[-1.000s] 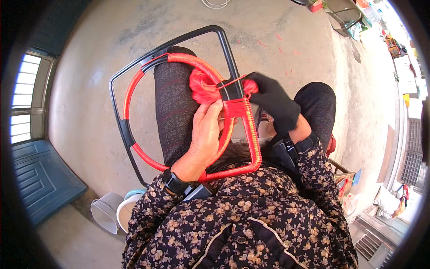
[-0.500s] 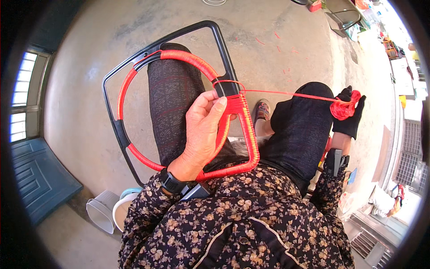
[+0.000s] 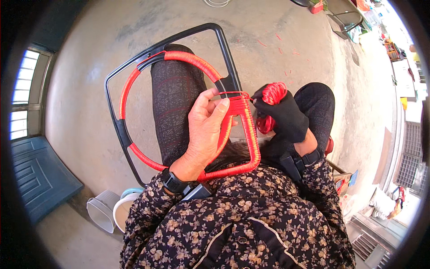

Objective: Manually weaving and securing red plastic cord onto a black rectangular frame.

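A black frame [image 3: 179,37] with an inner ring rests across my left thigh, much of it wrapped in red cord [image 3: 190,58]. My left hand [image 3: 202,130] is bare and pinches the frame at the junction of ring and outer bar, thumb on top of the wrapping's edge. In a black glove, my right hand [image 3: 286,114] is closed around a bundle of red cord [image 3: 274,93], just right of that junction. A short length of cord runs from the bundle to the junction, where one loop crosses the black bar. Bare black stretches show on the ring's left side.
Small red cord scraps [image 3: 278,37] lie on the concrete floor [image 3: 103,67]. A grey bucket [image 3: 102,210] and a pale tub stand at lower left, near a blue door panel [image 3: 45,179]. A folding chair [image 3: 344,22] and household clutter line the far right.
My right hand has come in from far right to beside the frame, bringing the cord bundle; the long taut strand has become short. My left hand keeps its hold.
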Available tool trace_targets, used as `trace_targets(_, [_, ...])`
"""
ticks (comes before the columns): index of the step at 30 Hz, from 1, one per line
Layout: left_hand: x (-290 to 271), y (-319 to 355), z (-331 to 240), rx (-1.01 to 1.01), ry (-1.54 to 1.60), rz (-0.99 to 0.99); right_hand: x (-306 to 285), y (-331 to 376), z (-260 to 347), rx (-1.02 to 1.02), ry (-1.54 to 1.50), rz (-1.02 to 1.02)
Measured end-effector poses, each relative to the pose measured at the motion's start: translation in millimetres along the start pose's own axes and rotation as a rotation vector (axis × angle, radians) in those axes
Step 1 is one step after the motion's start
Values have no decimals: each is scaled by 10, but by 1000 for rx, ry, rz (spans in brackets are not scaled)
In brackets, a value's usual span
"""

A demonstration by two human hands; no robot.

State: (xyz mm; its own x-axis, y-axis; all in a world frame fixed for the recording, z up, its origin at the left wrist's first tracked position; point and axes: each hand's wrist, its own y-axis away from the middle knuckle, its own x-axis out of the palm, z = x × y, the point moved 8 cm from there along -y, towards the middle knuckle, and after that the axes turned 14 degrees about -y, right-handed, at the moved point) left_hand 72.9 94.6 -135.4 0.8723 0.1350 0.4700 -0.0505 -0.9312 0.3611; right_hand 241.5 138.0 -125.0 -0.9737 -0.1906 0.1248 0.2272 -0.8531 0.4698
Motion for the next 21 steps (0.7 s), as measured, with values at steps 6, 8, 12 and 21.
trace_targets(6, [-41, -8, 68, 35, 24, 27, 115, -35, 29, 7, 106, 5])
trace_targets(8, [-33, -18, 83, 30, 21, 22, 165, -60, 37, -61, -45, 2])
trace_targets(12, [-51, -5, 95, -3, -11, 12, 185, -29, 178, -227, 90, 4])
trace_targets(21, [-63, 29, 56, -12, -86, -5, -11, 76, 349, -377, 453, 37])
